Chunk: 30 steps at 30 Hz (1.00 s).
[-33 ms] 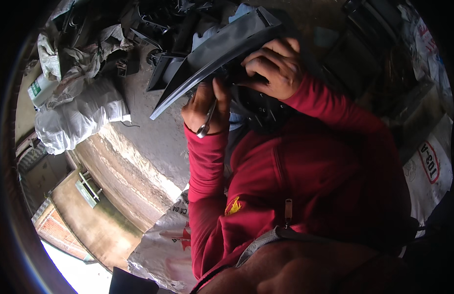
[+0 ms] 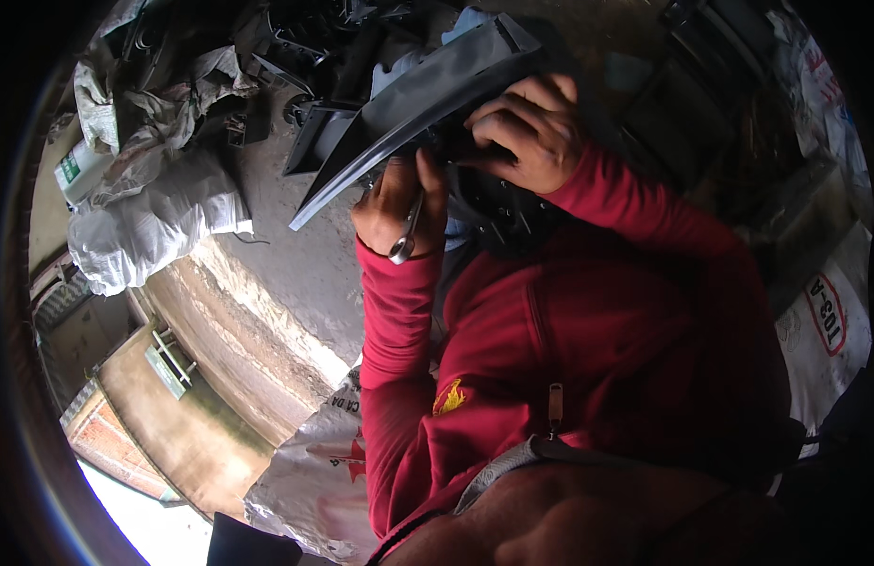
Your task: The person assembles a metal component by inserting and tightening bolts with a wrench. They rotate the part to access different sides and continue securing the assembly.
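A long dark grey panel-like part (image 2: 446, 75) with a sharp pointed end lies tilted in front of my body, its shaded underside turned toward me. My left hand (image 2: 396, 206) is closed around a combination wrench (image 2: 402, 249); the silvery ring end sticks out below the palm, and the other end is hidden in shadow by the part. On the right, my right hand (image 2: 531, 137) has its fingers bent against the same underside. Its fingertips and whatever they pinch are lost in the dark. Below the hands sits a black piece with small holes (image 2: 503, 212).
Black frames and housings (image 2: 338, 38) are piled beyond the part. At the left lie a white plastic sack (image 2: 159, 222) and crumpled sheeting (image 2: 196, 85) on the grey floor (image 2: 295, 255). More dark parts (image 2: 682, 123) and a printed white sack (image 2: 824, 330) stand at the right.
My left hand and the wrench's ring end have shifted slightly to the right. My right hand and the grey part look the same.
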### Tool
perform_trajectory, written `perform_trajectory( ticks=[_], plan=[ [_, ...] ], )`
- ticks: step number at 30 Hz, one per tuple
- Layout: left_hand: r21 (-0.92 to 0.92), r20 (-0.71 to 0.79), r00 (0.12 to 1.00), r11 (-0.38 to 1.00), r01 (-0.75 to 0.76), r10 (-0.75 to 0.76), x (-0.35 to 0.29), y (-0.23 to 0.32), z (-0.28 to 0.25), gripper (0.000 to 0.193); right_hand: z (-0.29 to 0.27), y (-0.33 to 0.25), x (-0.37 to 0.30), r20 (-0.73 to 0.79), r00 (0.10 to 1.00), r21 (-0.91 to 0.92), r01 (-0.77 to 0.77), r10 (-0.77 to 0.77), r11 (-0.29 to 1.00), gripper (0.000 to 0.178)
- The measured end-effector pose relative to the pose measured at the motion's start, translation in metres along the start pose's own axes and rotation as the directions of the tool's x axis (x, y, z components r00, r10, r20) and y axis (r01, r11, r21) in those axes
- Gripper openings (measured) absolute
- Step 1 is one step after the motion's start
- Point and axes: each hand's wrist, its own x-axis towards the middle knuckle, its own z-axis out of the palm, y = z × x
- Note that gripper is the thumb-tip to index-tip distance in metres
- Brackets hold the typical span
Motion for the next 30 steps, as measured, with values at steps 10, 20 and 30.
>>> perform_trajectory(
  ticks=[10, 20, 30],
  plan=[
    [0.229, 0.068, 0.98, 0.953, -0.198, 0.188, 0.018, 0.013, 0.007, 0.009, 0.0, 0.01, -0.001, -0.025, 1.0, 0.034, 0.011, -0.01, 0.999, 0.031],
    [0.358, 0.177, 0.953, 0.886, -0.294, 0.245, 0.039, 0.013, 0.027, 0.029, 0.001, 0.023, 0.003, -0.063, 0.997, 0.001, 0.052, -0.052, 0.999, 0.03],
    [-0.031, -0.047, 0.998, 0.999, 0.026, -0.028, -0.002, -0.009, 0.014, 0.01, 0.001, 0.014, 0.006, 0.048, 0.997, -0.013, 0.058, -0.057, 0.998, 0.037]
  ],
)
